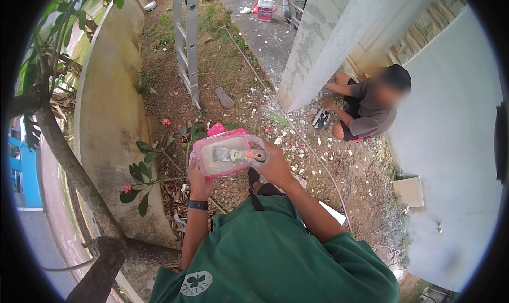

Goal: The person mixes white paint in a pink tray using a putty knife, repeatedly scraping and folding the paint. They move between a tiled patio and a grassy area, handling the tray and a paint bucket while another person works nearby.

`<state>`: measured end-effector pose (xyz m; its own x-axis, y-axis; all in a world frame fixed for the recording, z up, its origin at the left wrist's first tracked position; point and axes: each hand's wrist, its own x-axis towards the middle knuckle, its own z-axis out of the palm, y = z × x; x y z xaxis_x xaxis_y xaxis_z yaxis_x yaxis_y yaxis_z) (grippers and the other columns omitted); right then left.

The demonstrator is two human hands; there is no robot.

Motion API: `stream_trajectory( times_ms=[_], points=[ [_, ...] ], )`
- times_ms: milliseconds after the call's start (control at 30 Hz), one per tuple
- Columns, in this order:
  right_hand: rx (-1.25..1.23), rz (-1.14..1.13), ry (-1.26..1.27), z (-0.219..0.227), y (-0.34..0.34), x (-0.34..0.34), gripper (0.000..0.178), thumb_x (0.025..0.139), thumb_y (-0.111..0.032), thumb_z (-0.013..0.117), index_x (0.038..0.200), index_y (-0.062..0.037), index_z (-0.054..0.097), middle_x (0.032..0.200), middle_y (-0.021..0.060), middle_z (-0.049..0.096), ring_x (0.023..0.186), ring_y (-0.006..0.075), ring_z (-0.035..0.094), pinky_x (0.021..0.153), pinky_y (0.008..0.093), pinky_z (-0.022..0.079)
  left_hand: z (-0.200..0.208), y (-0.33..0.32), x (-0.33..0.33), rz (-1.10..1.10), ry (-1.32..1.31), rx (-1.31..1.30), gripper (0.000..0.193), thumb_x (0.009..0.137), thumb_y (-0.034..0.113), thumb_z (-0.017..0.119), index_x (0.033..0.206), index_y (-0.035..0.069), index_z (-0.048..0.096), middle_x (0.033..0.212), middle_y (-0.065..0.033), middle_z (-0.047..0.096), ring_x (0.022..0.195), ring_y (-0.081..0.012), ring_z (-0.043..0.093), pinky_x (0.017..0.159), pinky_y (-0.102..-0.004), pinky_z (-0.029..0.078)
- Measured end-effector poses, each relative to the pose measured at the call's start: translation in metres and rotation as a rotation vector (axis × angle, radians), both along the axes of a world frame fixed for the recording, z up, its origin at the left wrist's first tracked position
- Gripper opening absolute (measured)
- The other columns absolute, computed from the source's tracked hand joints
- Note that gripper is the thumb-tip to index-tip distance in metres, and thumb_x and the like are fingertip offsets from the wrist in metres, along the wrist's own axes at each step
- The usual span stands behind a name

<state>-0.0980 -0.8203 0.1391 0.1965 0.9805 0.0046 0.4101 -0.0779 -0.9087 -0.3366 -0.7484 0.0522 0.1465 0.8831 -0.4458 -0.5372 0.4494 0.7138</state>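
Note:
In front of my body I hold a pink rectangular plastic container (248, 135) filled with pale, wet putty (222, 165). My left hand (198, 176) is closed on its left side, with a dark band on the wrist. At the right side my right hand (271, 162) grips the container's rim, close to the handle end of a putty knife. That putty knife (249, 154) lies across the putty, its blade smeared and pointing left. Whether my right fingers also touch its handle I cannot tell. Both hands have pale smears on them.
An aluminium ladder (190, 53) stands ahead. A person (371, 101) squats at the right by a patchy pillar (313, 48). A hose (313, 149) crosses the debris-strewn ground. A low wall (108, 101) and tree (69, 165) are at left; a white jug (264, 9) stands on the paving.

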Motion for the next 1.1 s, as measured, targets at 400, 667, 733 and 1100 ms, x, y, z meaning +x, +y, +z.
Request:
stream_trajectory(
  times_ms=[400,667,733,1100],
  points=[
    [-0.060,-0.040,0.186,-0.026,0.212,0.079,0.066,0.087,-0.020,0.082,0.147,-0.0088,0.055,0.128,0.0173,0.070,0.115,0.0285,0.070,0.099,0.0398,0.055,-0.008,0.236,0.074,-0.083,0.029,-0.015,0.043,0.111,0.026,0.036,0.146,0.004,0.049,0.140,-0.0124,0.061,0.128,-0.0287,0.062,0.107,-0.0447,0.053],
    [-0.115,-0.252,0.245,-0.039,0.355,0.117,0.046,0.088,-0.021,0.082,0.128,-0.0047,0.066,0.115,0.0156,0.074,0.106,0.0256,0.073,0.093,0.0374,0.057,-0.048,0.398,0.122,-0.163,-0.083,-0.104,0.041,0.112,0.025,0.036,0.146,0.005,0.049,0.140,-0.0118,0.061,0.127,-0.0265,0.063,0.105,-0.0420,0.055],
    [-0.150,-0.290,0.277,-0.042,0.384,0.124,0.044,0.087,-0.018,0.084,0.125,-0.0027,0.067,0.110,0.0150,0.075,0.101,0.0221,0.072,0.089,0.0348,0.057,-0.052,0.427,0.136,-0.142,-0.013,-0.031,0.046,0.112,0.030,0.037,0.148,0.004,0.047,0.142,-0.0143,0.060,0.129,-0.0301,0.062,0.106,-0.0469,0.054],
    [-0.268,-0.341,0.246,-0.074,0.517,0.209,0.043,0.085,-0.023,0.084,0.120,-0.0025,0.070,0.105,0.0161,0.075,0.095,0.0247,0.074,0.087,0.0364,0.057,-0.058,0.568,0.230,-0.321,0.135,-0.031,0.045,0.110,0.027,0.037,0.145,0.002,0.051,0.138,-0.0122,0.063,0.126,-0.0286,0.064,0.107,-0.0446,0.054]
  ],
)
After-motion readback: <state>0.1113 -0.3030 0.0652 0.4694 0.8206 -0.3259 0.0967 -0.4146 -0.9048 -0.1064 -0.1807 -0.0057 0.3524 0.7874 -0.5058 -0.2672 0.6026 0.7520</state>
